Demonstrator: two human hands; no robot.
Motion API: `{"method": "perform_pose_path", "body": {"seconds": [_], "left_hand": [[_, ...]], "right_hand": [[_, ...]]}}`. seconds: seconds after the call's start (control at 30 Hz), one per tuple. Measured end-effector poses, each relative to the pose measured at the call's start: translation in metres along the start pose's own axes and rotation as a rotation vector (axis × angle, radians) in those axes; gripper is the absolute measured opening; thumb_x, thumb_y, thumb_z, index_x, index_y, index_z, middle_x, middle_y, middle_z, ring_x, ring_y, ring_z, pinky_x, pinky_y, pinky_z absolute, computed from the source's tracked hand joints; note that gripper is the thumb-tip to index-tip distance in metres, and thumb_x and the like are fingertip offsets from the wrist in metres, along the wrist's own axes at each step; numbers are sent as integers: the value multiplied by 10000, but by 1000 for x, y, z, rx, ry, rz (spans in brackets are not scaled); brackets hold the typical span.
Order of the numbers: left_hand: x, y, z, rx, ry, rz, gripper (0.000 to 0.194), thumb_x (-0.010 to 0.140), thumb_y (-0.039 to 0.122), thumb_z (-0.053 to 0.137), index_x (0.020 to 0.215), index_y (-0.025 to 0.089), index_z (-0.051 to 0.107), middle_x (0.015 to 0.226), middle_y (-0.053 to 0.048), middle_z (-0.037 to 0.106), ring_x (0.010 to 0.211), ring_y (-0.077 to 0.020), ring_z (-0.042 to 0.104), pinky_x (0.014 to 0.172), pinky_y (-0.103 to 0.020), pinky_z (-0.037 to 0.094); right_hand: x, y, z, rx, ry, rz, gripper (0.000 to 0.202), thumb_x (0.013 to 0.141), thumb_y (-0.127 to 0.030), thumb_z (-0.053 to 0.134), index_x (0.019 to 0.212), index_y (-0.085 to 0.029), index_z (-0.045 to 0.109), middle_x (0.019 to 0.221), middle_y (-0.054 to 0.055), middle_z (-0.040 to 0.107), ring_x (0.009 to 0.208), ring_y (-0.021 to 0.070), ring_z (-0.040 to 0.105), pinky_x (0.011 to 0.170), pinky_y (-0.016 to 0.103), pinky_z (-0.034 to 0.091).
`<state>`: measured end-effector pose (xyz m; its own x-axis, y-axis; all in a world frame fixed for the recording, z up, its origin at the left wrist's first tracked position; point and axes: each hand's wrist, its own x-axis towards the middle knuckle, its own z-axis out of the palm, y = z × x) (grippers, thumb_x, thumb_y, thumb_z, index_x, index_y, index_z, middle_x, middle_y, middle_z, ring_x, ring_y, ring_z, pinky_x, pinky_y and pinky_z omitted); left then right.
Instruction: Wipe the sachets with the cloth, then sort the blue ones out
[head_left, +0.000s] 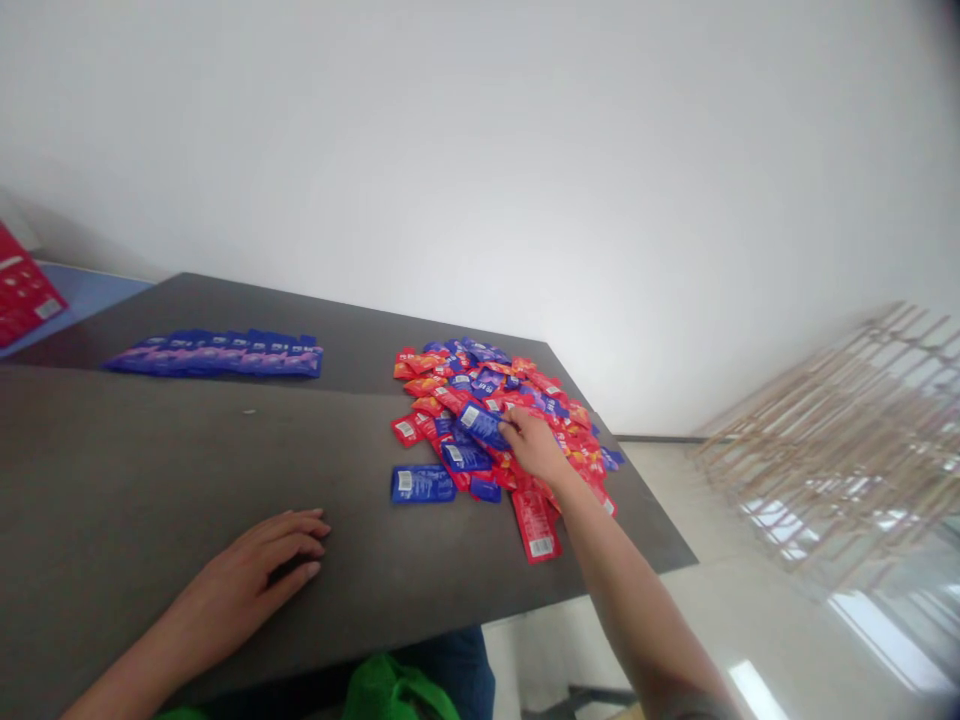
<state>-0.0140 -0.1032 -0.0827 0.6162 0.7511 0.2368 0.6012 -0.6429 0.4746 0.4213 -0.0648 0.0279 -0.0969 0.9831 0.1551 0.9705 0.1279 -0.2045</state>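
A heap of red and blue packets (577,415) covers the right part of the dark table. My right hand (531,440) is over the heap, its thumb and fingers closed on the end of a blue packet (481,425) with a white barcode label. At the heap's near left lies another blue packet (424,484), and a red packet (537,525) sticks out towards me. My left hand (274,560) rests on the table with its fingers spread, holding nothing. A row of overlapping blue packets (225,354) lies at the far left.
The dark grey table (345,450) stands by a white wall. A red printed package (26,290) is at the far left on a blue surface (90,290). A wooden rack (840,440) stands beyond the table's right edge. A small pale scrap (249,411) lies on the table.
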Motion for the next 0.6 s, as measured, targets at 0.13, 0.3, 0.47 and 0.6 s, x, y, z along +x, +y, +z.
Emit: {"method": "perform_pose_path", "body": {"seconds": [0.13,0.3,0.47,0.6], "left_hand": [[2,7,-4,-10,-16,-18,277,925,506,628,1000,280,769,1246,-35,736,1254,-271,645,1087,-434,536],[2,20,-9,-58,-19,-62,201,942,404,610,982,271,756,1249,-26,727,1278,-255,625,1111,-438,513],[-4,23,-5,-121,-2,-74,123,922,272,627,979,277,736,1258,-9,716,1312,-245,595,1173,-470,444],[-9,20,1,-163,7,-62,136,905,236,652,1010,285,722,1284,-9,700,1337,-247,571,1188,-475,427]], "right_hand": [[43,-12,3,506,99,140,208,1022,-380,435,994,-212,554,741,-21,623,558,145,588,543,239,434],[119,-53,13,784,-30,214,90,887,-236,636,831,-203,572,570,-73,536,412,91,459,444,199,379],[188,-101,30,808,-183,253,131,776,-112,695,814,-189,596,439,-89,476,357,94,421,400,196,385],[229,-137,52,846,-318,264,35,828,-150,665,834,-173,639,451,-69,503,367,92,441,457,225,501]]}}
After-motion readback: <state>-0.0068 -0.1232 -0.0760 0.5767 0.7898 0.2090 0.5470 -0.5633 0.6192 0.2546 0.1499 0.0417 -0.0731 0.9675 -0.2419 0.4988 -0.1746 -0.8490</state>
